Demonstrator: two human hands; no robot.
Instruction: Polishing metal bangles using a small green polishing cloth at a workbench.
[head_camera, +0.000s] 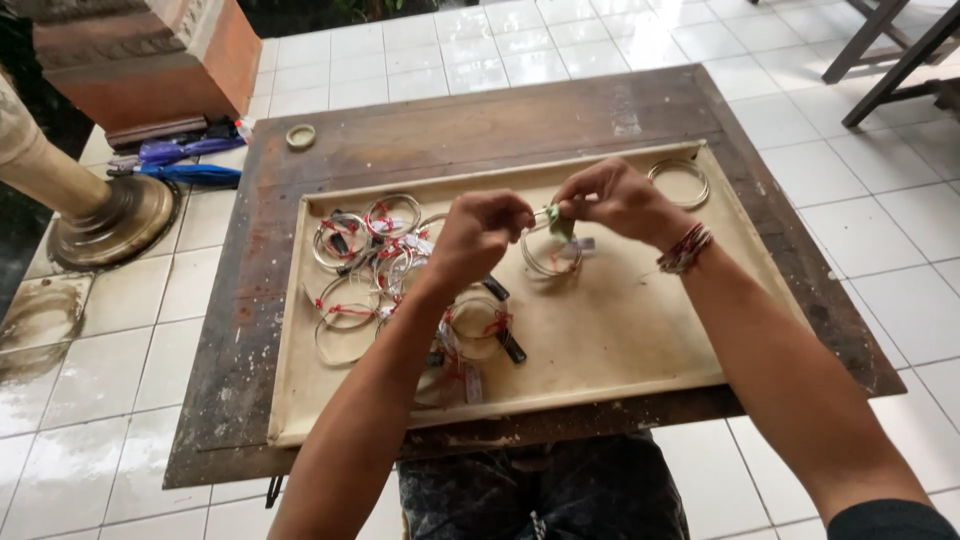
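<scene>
Both hands' fingers pinch one bangle (548, 255); left forearm (400, 340) hides other bangles (370, 250).

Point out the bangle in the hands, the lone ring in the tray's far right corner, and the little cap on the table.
bangle (549, 262), head view, lower curve of the loop.
lone ring (679, 183), head view, its rim.
cap (300, 136), head view, its middle.

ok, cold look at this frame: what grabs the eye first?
Both hands meet above the middle of a shallow beige tray: the left hand and right hand pinch a small green piece on a metal ring. To the left lies a heap of similar rings with red ties; one lone ring sits at the far right corner.
</scene>
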